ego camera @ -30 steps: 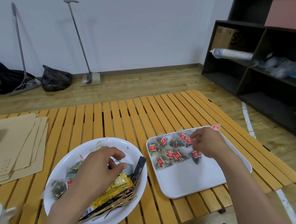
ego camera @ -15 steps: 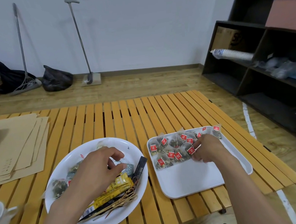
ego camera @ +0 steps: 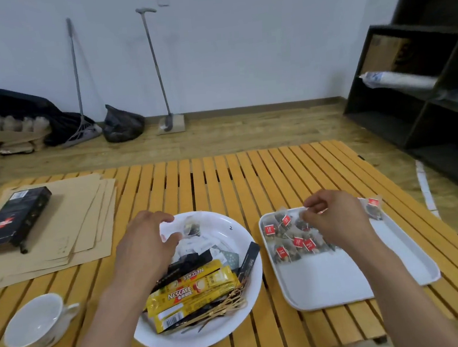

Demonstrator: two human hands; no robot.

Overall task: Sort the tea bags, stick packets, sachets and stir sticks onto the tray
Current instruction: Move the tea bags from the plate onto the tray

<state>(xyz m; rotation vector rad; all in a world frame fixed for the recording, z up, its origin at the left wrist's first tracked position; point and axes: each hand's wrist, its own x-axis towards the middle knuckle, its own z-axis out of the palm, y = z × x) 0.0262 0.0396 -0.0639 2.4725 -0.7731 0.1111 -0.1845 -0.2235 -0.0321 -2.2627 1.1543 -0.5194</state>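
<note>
The left hand (ego camera: 145, 245) pinches a tea bag (ego camera: 191, 226) over the plate (ego camera: 242, 256), while the right hand (ego camera: 334, 218) pinches a red tag (ego camera: 323, 211) above the tray (ego camera: 346, 282).

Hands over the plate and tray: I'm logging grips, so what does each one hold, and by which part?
The left hand pinches a clear pyramid tea bag by its wrapper edge over the white round plate. The right hand pinches a red tea-bag tag.

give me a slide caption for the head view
Left hand in the plate, right hand arranging tea bags on the tray.
</note>
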